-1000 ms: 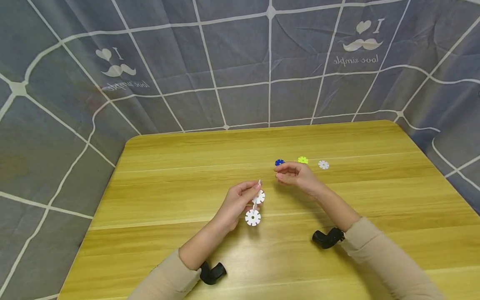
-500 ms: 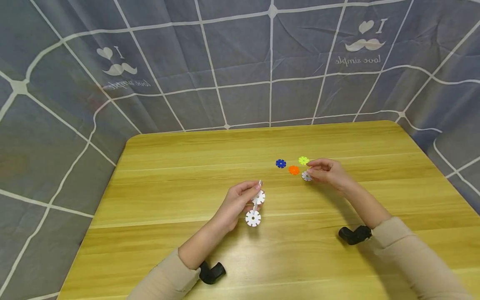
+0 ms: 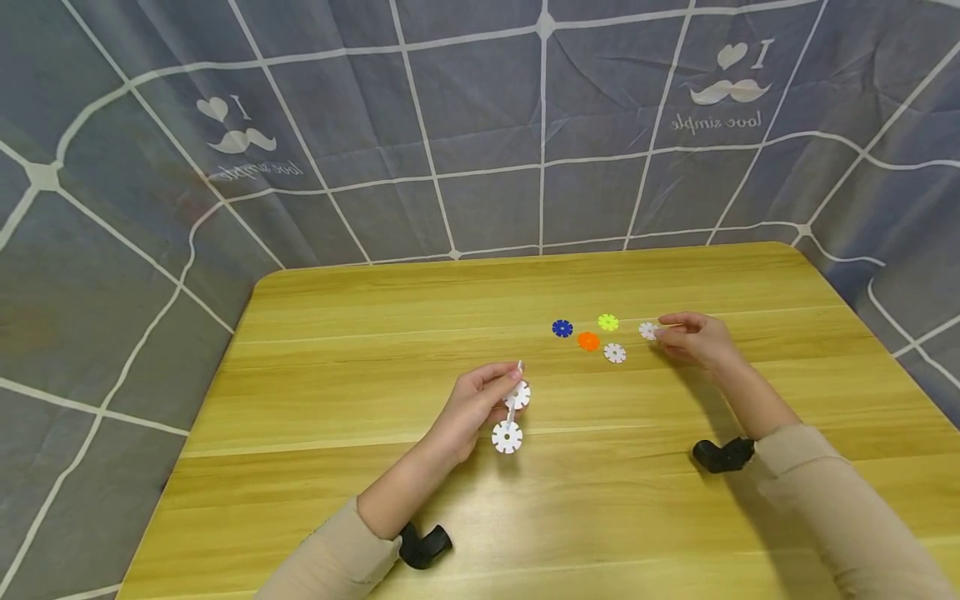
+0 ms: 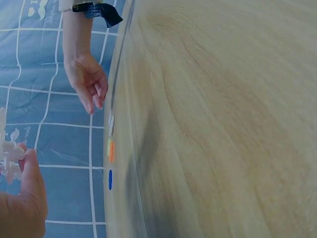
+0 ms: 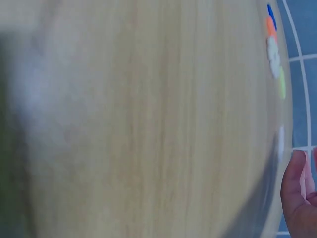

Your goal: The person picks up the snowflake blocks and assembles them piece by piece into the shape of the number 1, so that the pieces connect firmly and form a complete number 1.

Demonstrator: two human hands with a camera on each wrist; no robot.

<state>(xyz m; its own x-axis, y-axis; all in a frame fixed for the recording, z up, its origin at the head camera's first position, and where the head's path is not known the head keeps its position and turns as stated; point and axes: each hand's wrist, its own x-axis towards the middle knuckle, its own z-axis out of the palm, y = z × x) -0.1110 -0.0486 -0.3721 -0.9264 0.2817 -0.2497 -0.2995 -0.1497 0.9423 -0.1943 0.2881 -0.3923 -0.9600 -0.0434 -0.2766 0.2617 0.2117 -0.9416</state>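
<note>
My left hand [image 3: 480, 404] pinches a joined piece of white notched discs [image 3: 507, 436] between thumb and fingers, above the table's middle. The piece has discs set at angles to each other; part is hidden by the fingers. In the left wrist view this white notched piece [image 4: 10, 158] shows at the left edge. My right hand [image 3: 699, 340] hovers at the right, fingertips right at the edge of a loose white disc [image 3: 648, 331]. Its fingers are loosely bent with nothing between them in the left wrist view. That disc lies flat on the table in the right wrist view.
Left of that disc lie a second white disc [image 3: 615, 353], an orange disc [image 3: 588, 341], a yellow-green disc [image 3: 608, 322] and a blue disc [image 3: 562, 328]. The wooden table [image 3: 337, 333] ends at a grey gridded curtain [image 3: 487, 125]. Black wrist mounts [image 3: 423, 546] hang from both sleeves.
My right hand has moved right past the loose discs, uncovering the orange one and the nearer white one, to the far-right white disc. My left hand has stayed in place with its piece.
</note>
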